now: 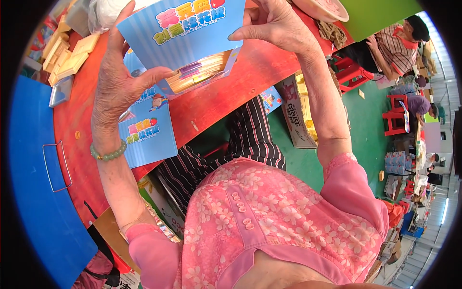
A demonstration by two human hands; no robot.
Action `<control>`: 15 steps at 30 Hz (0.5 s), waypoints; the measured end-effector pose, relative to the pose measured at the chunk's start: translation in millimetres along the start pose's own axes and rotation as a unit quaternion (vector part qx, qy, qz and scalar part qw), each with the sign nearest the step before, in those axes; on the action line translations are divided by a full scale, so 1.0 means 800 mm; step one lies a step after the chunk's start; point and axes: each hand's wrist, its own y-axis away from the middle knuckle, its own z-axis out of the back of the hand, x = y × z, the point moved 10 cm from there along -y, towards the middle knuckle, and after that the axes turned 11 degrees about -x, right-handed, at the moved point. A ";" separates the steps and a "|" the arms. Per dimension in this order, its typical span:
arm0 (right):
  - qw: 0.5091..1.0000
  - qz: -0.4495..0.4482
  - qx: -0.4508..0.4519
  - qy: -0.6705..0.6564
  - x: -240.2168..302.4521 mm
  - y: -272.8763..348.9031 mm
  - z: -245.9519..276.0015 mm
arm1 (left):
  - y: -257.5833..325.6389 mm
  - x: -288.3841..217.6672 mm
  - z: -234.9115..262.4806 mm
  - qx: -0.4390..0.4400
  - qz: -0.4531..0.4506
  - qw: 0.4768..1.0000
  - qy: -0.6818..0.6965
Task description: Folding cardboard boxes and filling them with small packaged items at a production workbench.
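A light blue cardboard box (pixel 144 36) with colourful printing is held up over the red table, its open side toward me. Inside lie packed contents (pixel 199 72), yellowish with purple and pale strips; their kind is hard to make out. My left hand (pixel 113 84) grips the box's left side, thumb by the opening and fingers partly behind the panel. On the other side my right hand (pixel 279 29) holds the right edge, its thumb against the printed panel. Below the left hand, more blue printed boxes or cards (pixel 149 127) lie flat at the table's near edge.
Beneath everything is a red table (pixel 269 65). Pale wooden pieces (pixel 72 55) are stacked at the far left, near a blue panel (pixel 33 168) with a wire handle. A pink bowl (pixel 325 8) stands at far right. Under the table sits an open carton (pixel 297 118). Other people work at right.
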 end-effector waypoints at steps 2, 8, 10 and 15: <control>1.000 -0.005 -0.016 -0.010 -0.003 0.000 0.004 | 0.001 0.002 0.000 0.003 0.008 1.000 0.003; 0.998 0.060 -0.005 0.010 -0.004 0.003 0.007 | 0.001 0.004 0.000 -0.003 0.015 1.000 0.008; 0.999 0.033 -0.012 0.003 -0.005 0.002 0.006 | 0.001 0.001 -0.001 -0.007 0.013 1.000 0.009; 0.998 0.032 -0.029 0.042 0.006 0.006 0.003 | 0.004 0.001 0.002 -0.008 0.020 1.000 0.008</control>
